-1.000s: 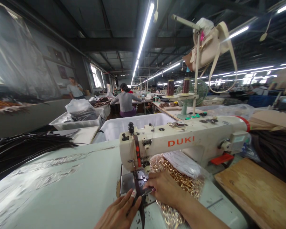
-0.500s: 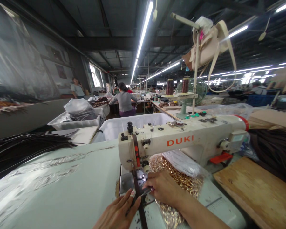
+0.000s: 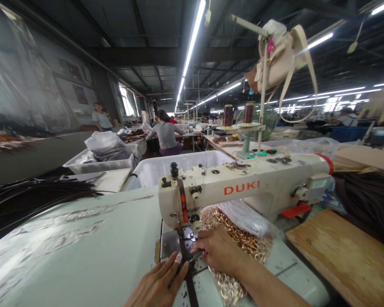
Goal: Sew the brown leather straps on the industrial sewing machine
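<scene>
A long dark brown strap [image 3: 192, 292] runs under the head of a white DUKI sewing machine [image 3: 243, 187] and down toward me. My left hand [image 3: 158, 281], a white wrap on one fingertip, lies on the strap's left side, with dark material between thumb and index finger. Close by on the right, my right hand [image 3: 219, 251] is closed in a pinch on a slim grey metal tool [image 3: 196, 256], its tip over the strap; its exact kind is unclear. The needle area lies just ahead of the fingers, partly hidden.
A clear bag of gold-coloured metal hardware [image 3: 232, 294] lies under the machine arm. Behind the machine stands a white bin [image 3: 185, 162]. Dark strips [image 3: 35, 200] are piled at left, and a wooden board [image 3: 345, 256] lies at right. A co-worker [image 3: 168, 136] sits ahead.
Both hands, the strap and the metal tool stay almost in place. The view shifts very slightly. The seated co-worker ahead moves a little.
</scene>
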The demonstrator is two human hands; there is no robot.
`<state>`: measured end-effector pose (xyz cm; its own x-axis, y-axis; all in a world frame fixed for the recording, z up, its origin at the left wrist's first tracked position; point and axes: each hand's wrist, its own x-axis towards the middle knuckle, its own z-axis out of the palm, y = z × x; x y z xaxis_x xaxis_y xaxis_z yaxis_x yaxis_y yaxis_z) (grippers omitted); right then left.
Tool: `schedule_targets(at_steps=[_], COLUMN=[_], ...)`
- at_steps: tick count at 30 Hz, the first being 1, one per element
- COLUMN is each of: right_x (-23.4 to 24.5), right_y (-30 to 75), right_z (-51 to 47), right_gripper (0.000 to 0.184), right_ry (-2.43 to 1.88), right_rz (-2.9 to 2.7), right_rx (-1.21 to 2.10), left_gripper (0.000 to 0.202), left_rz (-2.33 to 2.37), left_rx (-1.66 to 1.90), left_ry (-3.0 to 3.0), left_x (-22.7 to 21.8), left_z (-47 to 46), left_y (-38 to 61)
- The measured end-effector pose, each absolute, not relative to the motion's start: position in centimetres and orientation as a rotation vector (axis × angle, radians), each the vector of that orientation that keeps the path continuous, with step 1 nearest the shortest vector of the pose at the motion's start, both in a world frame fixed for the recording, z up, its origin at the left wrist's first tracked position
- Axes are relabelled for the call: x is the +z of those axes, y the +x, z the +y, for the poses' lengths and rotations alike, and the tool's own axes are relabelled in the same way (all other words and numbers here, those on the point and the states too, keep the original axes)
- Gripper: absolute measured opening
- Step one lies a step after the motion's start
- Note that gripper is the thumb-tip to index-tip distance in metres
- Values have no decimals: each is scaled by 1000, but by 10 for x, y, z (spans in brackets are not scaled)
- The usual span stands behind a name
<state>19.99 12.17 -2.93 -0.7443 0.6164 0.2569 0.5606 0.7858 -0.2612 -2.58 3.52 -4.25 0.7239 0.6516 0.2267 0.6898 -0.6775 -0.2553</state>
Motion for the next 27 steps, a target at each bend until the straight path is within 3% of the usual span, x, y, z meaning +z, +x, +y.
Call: schedule_targets(at_steps=[19,27], right_x=[-32,-31], right_y=[199,200], right_z=[122,121], right_gripper=[24,21], right_ry=[-854,-859], right_rz=[-2611,-2622], right_rx=[279,254], left_gripper=[47,42], left_rz=[-797,-812], left_rx=[152,134], left_ry=[-2397,-2404], left_x=[-24,-26], left_z=[36,36], left_y=[-15,-17])
